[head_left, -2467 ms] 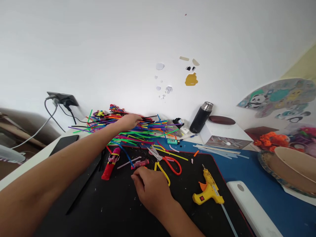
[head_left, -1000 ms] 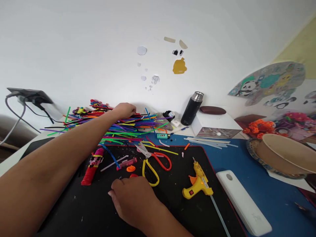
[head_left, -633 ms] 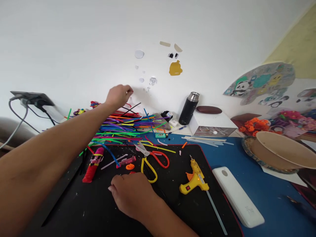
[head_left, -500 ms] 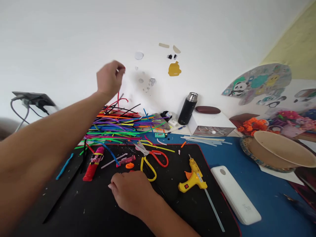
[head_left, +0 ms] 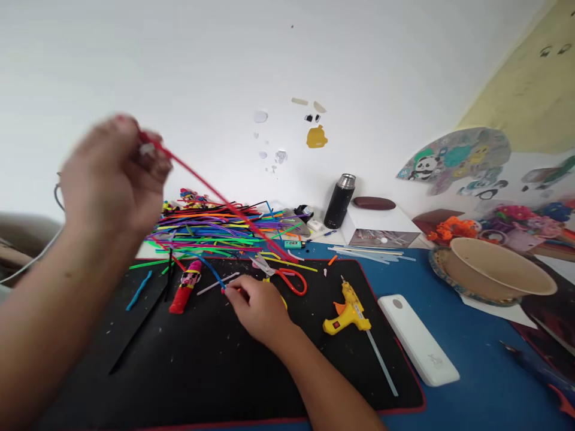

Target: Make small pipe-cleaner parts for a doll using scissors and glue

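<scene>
My left hand (head_left: pixel 112 173) is raised at the left, blurred, its fingers pinched on one end of a long red straw (head_left: pixel 215 197) that slants down to the right over the heap of coloured straws (head_left: pixel 215 230). My right hand (head_left: pixel 258 305) rests on the black mat (head_left: pixel 202 365), fingers curled over small pieces near the red-and-yellow scissors (head_left: pixel 287 278); what it holds, if anything, is hidden. A red decorated tube (head_left: pixel 184 287) lies left of it.
A yellow glue gun (head_left: pixel 350 308) lies on the mat's right part. A white flat case (head_left: pixel 417 347) lies on the blue table. At the back stand a black flask (head_left: pixel 340 200) and a white box (head_left: pixel 381 230). A paper bowl (head_left: pixel 494 272) sits at the right.
My left hand has lifted off the straw heap and swung up and left, drawing a long red straw out of it. My right hand has moved forward toward the scissors.
</scene>
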